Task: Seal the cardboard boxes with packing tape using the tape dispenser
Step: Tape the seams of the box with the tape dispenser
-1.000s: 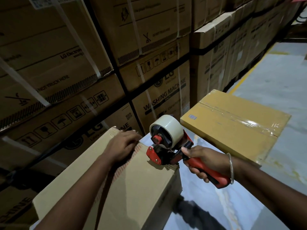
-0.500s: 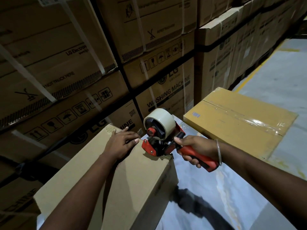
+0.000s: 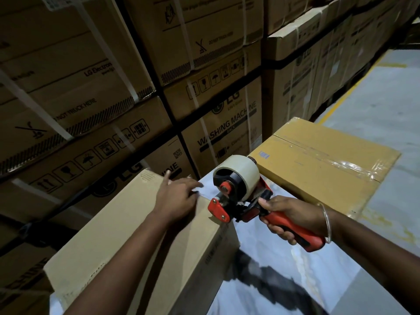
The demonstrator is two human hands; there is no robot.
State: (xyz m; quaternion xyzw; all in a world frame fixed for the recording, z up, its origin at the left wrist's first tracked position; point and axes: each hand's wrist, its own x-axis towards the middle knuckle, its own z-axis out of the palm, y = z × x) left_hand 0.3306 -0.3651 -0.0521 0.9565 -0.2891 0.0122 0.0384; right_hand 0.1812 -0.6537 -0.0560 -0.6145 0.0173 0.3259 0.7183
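Observation:
A plain brown cardboard box (image 3: 127, 242) stands in front of me. My left hand (image 3: 176, 198) lies on its top near the far right corner, fingers spread and straight, slightly blurred. My right hand (image 3: 288, 218) grips the red handle of the tape dispenser (image 3: 241, 196), which carries a pale roll of tape. The dispenser's red front end sits at the box's right top edge, close to my left hand's fingertips. A second, yellowish box (image 3: 318, 169) with clear tape along its top seam stands further right.
A tall wall of stacked, strapped washing-machine cartons (image 3: 113, 87) runs along the left and back. Pale grey floor (image 3: 375, 114) with a yellow line stretches to the right. A white surface (image 3: 272, 258) lies under and between the two boxes.
My left hand slid toward the box's far corner and its fingers spread out. The dispenser moved along the top toward the right edge of the box.

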